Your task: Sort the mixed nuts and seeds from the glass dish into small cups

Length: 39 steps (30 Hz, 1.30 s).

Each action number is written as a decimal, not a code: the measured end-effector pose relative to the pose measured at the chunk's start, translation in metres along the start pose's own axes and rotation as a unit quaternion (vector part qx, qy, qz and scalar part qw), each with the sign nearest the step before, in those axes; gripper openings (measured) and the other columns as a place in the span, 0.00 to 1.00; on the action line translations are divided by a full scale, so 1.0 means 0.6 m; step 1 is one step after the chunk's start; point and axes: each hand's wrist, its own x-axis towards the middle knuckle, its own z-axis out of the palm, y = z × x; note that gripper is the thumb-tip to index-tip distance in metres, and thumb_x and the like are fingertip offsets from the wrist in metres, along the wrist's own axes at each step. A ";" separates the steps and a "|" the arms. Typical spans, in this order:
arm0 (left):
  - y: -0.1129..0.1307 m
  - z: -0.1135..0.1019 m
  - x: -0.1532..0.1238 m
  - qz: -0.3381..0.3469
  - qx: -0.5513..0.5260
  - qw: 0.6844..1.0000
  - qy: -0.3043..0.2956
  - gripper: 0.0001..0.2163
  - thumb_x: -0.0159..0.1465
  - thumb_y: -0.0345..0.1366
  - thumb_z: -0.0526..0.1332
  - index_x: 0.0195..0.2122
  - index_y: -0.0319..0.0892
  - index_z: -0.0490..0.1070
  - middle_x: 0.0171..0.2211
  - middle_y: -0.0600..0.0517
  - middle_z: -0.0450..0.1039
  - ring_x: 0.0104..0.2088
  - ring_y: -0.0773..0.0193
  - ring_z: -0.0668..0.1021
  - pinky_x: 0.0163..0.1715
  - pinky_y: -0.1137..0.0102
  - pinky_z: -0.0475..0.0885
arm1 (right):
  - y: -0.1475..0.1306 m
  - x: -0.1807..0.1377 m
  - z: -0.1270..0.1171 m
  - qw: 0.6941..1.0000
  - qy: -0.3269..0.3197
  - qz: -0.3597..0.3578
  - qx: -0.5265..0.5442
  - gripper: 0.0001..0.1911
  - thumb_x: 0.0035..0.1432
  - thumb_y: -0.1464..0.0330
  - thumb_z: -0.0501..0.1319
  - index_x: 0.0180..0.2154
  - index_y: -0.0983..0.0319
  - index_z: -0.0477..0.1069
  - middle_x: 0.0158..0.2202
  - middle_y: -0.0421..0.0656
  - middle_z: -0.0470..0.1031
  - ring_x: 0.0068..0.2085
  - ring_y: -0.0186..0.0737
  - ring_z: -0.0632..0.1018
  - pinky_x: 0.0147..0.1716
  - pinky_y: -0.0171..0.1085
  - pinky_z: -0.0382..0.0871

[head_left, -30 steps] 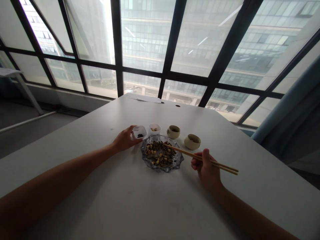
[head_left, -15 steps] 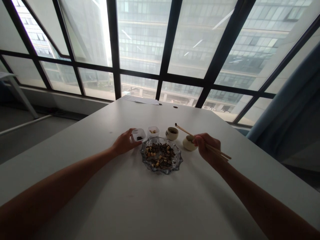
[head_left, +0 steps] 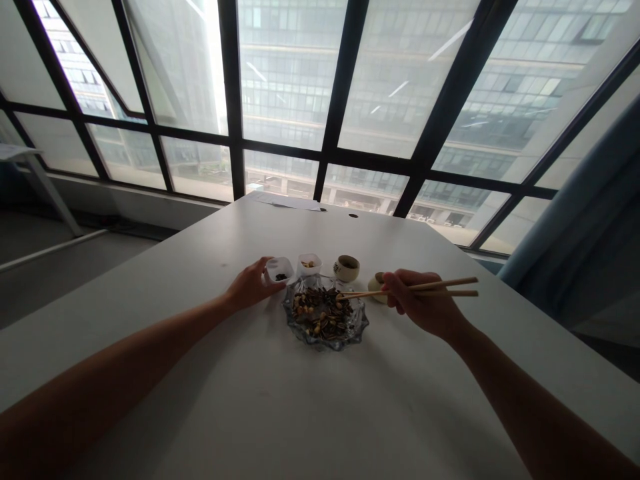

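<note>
Chopsticks (head_left: 365, 294) pinched in the right fingers (head_left: 396, 283) have dipped back leftward, tips among seeds (head_left: 327, 327) in the bowl (head_left: 295, 323) again, while the left fingers (head_left: 259, 267) clasp the tub (head_left: 287, 268).

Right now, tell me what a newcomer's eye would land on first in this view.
Probably the scalloped glass dish of dark, seed-like bits and paler pieces in the middle of the white table, with chopsticks in the right hand reaching into it. Next might come the left hand holding a small translucent cup by the dish's far left edge, and the big dark-framed window beyond the table.
</note>
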 end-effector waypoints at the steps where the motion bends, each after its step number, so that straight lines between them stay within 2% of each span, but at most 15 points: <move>1: 0.000 0.000 0.000 0.001 -0.002 1.000 0.001 0.33 0.55 0.55 0.66 0.57 0.41 0.66 0.41 0.43 0.79 0.39 0.52 0.81 0.38 0.62 0.76 | -0.002 -0.001 0.001 1.000 -0.022 -0.017 -0.008 0.29 0.62 0.46 0.59 0.21 0.61 0.72 0.16 0.42 0.72 0.17 0.33 0.70 0.15 0.32 0.63; 5: 0.001 -0.002 0.001 0.009 -0.006 1.000 0.002 0.32 0.56 0.55 0.65 0.56 0.41 0.67 0.41 0.44 0.79 0.38 0.53 0.81 0.37 0.62 0.76 | -0.002 0.001 0.006 0.993 -0.070 -0.076 -0.051 0.28 0.64 0.48 0.58 0.20 0.60 0.71 0.17 0.41 0.69 0.19 0.33 0.69 0.16 0.33 0.61; 11: 0.001 -0.002 0.000 0.004 -0.009 1.000 0.002 0.32 0.55 0.54 0.66 0.56 0.40 0.66 0.40 0.44 0.79 0.36 0.54 0.81 0.36 0.63 0.76 | 0.002 0.000 0.009 0.985 -0.093 -0.116 -0.082 0.27 0.68 0.53 0.55 0.21 0.59 0.69 0.17 0.40 0.68 0.18 0.33 0.67 0.18 0.33 0.60; 20: 0.000 -0.001 0.000 0.005 -0.008 1.000 0.007 0.32 0.55 0.53 0.66 0.56 0.41 0.66 0.41 0.44 0.79 0.38 0.53 0.81 0.38 0.61 0.76 | -0.007 -0.002 -0.002 0.996 -0.051 -0.059 -0.037 0.29 0.65 0.48 0.56 0.20 0.60 0.68 0.15 0.41 0.70 0.16 0.33 0.70 0.16 0.33 0.62; 27: -0.003 0.001 0.001 0.008 -0.014 1.000 0.000 0.33 0.56 0.55 0.65 0.57 0.40 0.66 0.41 0.43 0.79 0.38 0.53 0.80 0.38 0.61 0.75 | -0.011 -0.002 0.001 0.995 -0.075 -0.041 -0.048 0.29 0.65 0.49 0.56 0.20 0.60 0.70 0.16 0.41 0.71 0.17 0.34 0.71 0.14 0.32 0.62; 39: -0.003 0.000 0.001 0.009 -0.009 1.000 -0.001 0.33 0.56 0.54 0.65 0.57 0.39 0.66 0.40 0.43 0.79 0.37 0.53 0.80 0.37 0.61 0.75 | -0.008 -0.003 0.005 0.997 -0.075 -0.019 -0.015 0.28 0.64 0.47 0.57 0.22 0.61 0.72 0.18 0.42 0.71 0.19 0.34 0.71 0.16 0.32 0.65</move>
